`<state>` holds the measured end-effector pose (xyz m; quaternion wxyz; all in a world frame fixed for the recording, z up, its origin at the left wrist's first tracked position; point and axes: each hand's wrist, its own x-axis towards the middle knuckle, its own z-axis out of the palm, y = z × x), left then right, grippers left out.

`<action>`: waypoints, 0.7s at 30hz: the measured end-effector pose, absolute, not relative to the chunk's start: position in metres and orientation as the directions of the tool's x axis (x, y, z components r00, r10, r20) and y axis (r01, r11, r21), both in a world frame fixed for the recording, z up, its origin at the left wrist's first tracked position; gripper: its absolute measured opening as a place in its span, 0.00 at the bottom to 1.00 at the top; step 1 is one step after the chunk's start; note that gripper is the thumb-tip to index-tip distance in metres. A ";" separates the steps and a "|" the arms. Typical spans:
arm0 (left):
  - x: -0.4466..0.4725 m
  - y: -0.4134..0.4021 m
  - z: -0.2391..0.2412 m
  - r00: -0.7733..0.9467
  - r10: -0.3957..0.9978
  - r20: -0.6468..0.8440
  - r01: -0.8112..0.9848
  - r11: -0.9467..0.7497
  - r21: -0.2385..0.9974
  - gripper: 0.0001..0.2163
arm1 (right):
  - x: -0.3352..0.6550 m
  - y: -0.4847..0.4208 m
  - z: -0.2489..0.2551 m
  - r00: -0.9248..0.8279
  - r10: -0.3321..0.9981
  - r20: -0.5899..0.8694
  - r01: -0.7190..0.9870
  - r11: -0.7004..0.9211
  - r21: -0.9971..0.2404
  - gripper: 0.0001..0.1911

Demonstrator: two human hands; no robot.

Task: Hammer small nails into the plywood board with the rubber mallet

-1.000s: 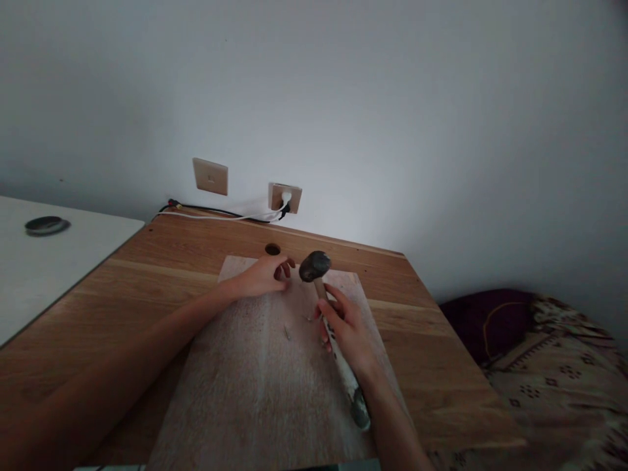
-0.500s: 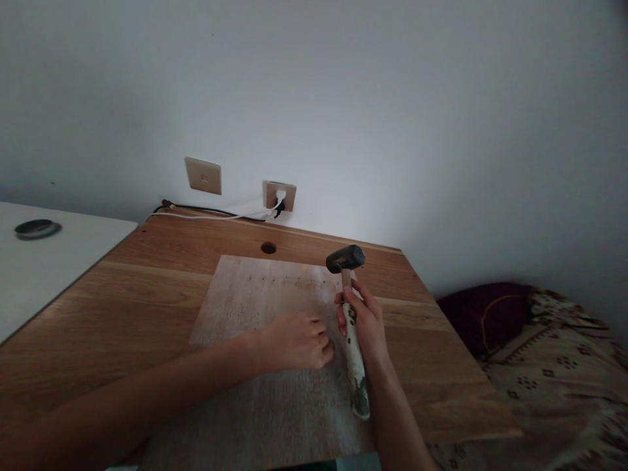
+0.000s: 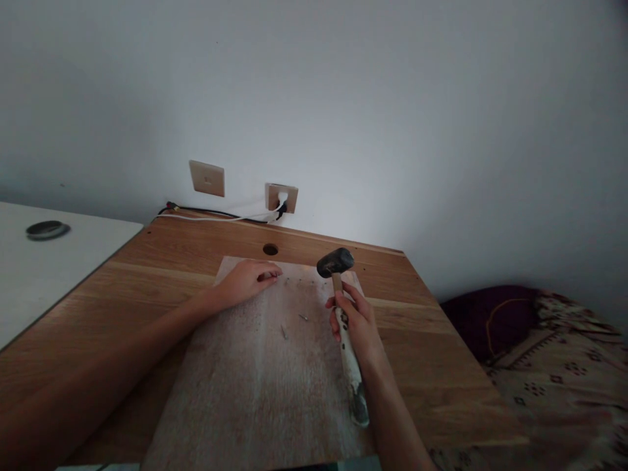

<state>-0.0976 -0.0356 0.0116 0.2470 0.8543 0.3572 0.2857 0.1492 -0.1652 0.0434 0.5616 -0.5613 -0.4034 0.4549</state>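
Observation:
My right hand point(image 3: 357, 320) is wrapped around the handle of a hammer point(image 3: 349, 363), whose paint is white and chipped. The dark hammer head point(image 3: 335, 262) points up, above the far right part of a pale wooden board point(image 3: 235, 392). At the board's far edge, my left hand point(image 3: 245, 282) is closed in a pinch on what looks like a nail, mostly hidden by the fingers. The fingertips are at the left of a row of several small dark dots. Two loose nails lie mid-board: one nail point(image 3: 303, 317) and another nail point(image 3: 284, 332) nearer to me.
The board lies on a brown wooden desk point(image 3: 417, 366) with a round cable hole point(image 3: 270, 249). Cables point(image 3: 216, 216) run along the wall to a socket point(image 3: 281, 197). A white surface point(image 3: 59, 261) with a round dark object point(image 3: 48, 229) adjoins at left. Patterned fabric point(image 3: 554, 379) lies right.
My left hand has moved from mid-board to the far left edge, uncovering two loose nails. The hammer in my right hand has shifted slightly left.

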 end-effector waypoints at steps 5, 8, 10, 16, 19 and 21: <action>-0.099 -0.038 0.005 0.629 0.722 0.289 0.439 -0.636 0.635 0.09 | 0.148 -0.165 0.042 0.261 0.963 -0.063 -0.053 -0.050 -0.997 0.25; -0.099 -0.037 0.006 0.617 0.724 0.308 0.414 -0.631 0.656 0.08 | 0.148 -0.165 0.041 0.255 0.964 -0.070 -0.045 -0.060 -0.997 0.25; -0.099 -0.036 0.006 0.600 0.734 0.318 0.416 -0.625 0.660 0.08 | 0.147 -0.165 0.041 0.251 0.966 -0.069 -0.032 -0.063 -0.997 0.26; -0.096 -0.033 0.005 0.606 0.747 0.274 0.395 -0.582 0.711 0.05 | 0.140 -0.167 0.042 0.188 0.978 -0.086 -0.008 -0.086 -0.996 0.27; -0.096 -0.031 0.004 0.604 0.744 0.285 0.386 -0.587 0.712 0.05 | 0.133 -0.166 0.046 0.109 0.989 -0.096 -0.004 -0.096 -0.995 0.27; -0.096 -0.032 0.003 0.585 0.761 0.280 0.389 -0.567 0.726 0.08 | 0.128 -0.165 0.050 0.053 0.993 -0.108 0.008 -0.109 -0.994 0.27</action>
